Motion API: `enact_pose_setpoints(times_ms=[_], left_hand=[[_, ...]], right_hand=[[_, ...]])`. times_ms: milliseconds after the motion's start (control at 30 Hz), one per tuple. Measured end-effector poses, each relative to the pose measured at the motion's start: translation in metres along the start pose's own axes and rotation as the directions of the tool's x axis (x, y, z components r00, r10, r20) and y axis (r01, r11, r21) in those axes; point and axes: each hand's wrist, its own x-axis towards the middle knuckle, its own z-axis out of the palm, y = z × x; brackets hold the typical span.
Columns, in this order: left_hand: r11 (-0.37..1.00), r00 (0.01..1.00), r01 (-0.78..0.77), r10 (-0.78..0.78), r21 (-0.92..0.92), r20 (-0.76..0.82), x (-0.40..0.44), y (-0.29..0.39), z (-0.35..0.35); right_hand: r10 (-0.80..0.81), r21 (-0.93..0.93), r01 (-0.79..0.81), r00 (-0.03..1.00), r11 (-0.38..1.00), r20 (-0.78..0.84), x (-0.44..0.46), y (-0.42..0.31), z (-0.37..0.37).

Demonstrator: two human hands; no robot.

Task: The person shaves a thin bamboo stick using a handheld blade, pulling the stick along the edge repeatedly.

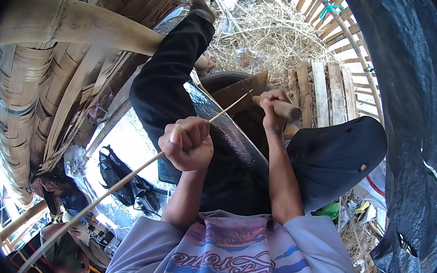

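Note:
My left hand is closed around a long thin stick, which runs from the lower left up to the centre. The stick's far tip lies near a brown flat piece, just left of my other hand. My right hand grips a thick, round wooden handle whose dark end points right. Whatever is fixed to the handle's other end is too hidden to make out. Below the hands, a shiny dark surface slants between my legs.
A thick bamboo pole crosses the upper left beside woven bamboo. Straw and wooden slats lie ahead. Dark plastic sheeting hangs at right. A black bag is at left; another person sits lower left.

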Motion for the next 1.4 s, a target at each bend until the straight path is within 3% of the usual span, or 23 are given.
enact_pose_setpoints(times_ms=[67,100,133,267,400,433,467,567,600,667,733,800,867,933,1000,1033,1133,1167,1267,1300,1400], left_hand=[[1.0,1.0,0.017,-0.017,0.014,-0.019,0.002,0.0,0.0],[0.999,0.999,0.034,-0.034,-0.007,-0.024,0.002,0.0,-0.001],[0.998,0.999,0.045,-0.045,-0.036,-0.025,0.001,-0.001,-0.001],[1.0,1.0,0.028,-0.028,-0.012,-0.004,0.001,-0.004,0.006],[1.0,0.999,0.031,-0.031,0.0,-0.02,0.005,0.0,-0.004],[0.998,0.998,0.058,-0.058,-0.021,-0.039,0.003,0.003,-0.007],[0.996,0.996,0.068,-0.07,-0.049,-0.046,0.006,0.002,-0.007],[0.999,0.999,0.037,-0.037,-0.021,-0.021,0.004,0.002,-0.008],[0.999,0.999,0.037,-0.037,0.004,-0.026,0.005,0.002,-0.008],[0.998,0.999,0.035,-0.033,0.047,-0.041,0.007,0.004,-0.012],[0.998,0.996,0.066,-0.066,0.001,-0.058,0.005,0.004,-0.013],[0.998,0.998,0.056,-0.056,-0.016,-0.025,0.003,0.003,-0.013],[0.999,0.998,0.051,-0.051,0.014,-0.034,0.0,0.003,-0.012],[0.999,1.0,0.011,-0.01,0.032,-0.021,0.006,0.001,-0.011],[0.998,0.998,0.055,-0.055,0.016,-0.044,0.004,0.004,-0.012],[0.999,0.999,0.038,-0.039,-0.022,-0.026,0.003,0.002,-0.01],[1.0,1.0,-0.001,0.001,-0.016,0.008,0.004,-0.002,-0.002],[1.0,1.0,-0.018,0.018,0.007,0.001,0.005,-0.003,-0.003],[1.0,0.999,0.025,-0.024,0.015,-0.032,0.006,-0.001,-0.009],[1.0,0.999,0.03,-0.03,-0.001,-0.032,0.006,-0.001,-0.009],[0.999,1.0,0.028,-0.027,0.017,-0.014,0.008,-0.003,-0.007]], right_hand=[[-0.086,0.216,0.066,0.993,0.974,0.083,-0.003,-0.003,0.002],[-0.14,-0.067,0.142,0.989,0.988,0.038,-0.007,0.005,0.001],[-0.089,-0.22,0.102,0.994,0.97,0.067,-0.008,0.007,-0.002],[0.023,-0.135,-0.029,0.999,0.99,-0.04,-0.005,0.02,-0.015],[-0.089,0.056,0.086,0.995,0.995,0.053,-0.005,0.011,-0.007],[-0.073,-0.104,0.083,0.993,0.991,0.097,-0.005,0.019,-0.011],[-0.079,-0.106,0.089,0.992,0.99,0.095,-0.004,0.021,-0.014],[0.066,0.071,-0.064,0.997,0.995,-0.034,0.005,0.005,-0.006],[0.056,0.176,-0.055,0.998,0.983,0.001,0.006,0.001,-0.006],[-0.099,0.128,0.092,0.994,0.988,0.051,0.002,0.002,0.0],[-0.08,-0.057,0.087,0.991,0.995,0.105,0.0,0.023,-0.001],[-0.051,0.006,0.051,0.996,0.999,0.076,0.007,0.02,-0.003],[0.089,0.164,-0.091,0.996,0.982,0.022,0.008,0.012,-0.004],[0.003,0.193,-0.015,0.998,0.981,0.062,0.01,0.007,0.002],[-0.072,-0.148,0.092,0.988,0.985,0.138,-0.003,0.004,0.001],[0.01,-0.237,0.03,0.986,0.971,0.169,-0.003,0.015,-0.005],[0.059,-0.175,-0.05,0.997,0.983,0.048,0.002,0.017,-0.014],[0.038,0.068,-0.041,0.998,0.997,0.055,0.003,0.014,-0.014],[0.019,-0.003,-0.018,0.996,1.0,0.09,-0.001,0.008,-0.003],[0.024,-0.317,0.031,0.985,0.948,0.171,0.001,0.001,-0.008],[0.112,-0.128,-0.114,0.994,0.985,-0.018,0.0,0.029,-0.017]])
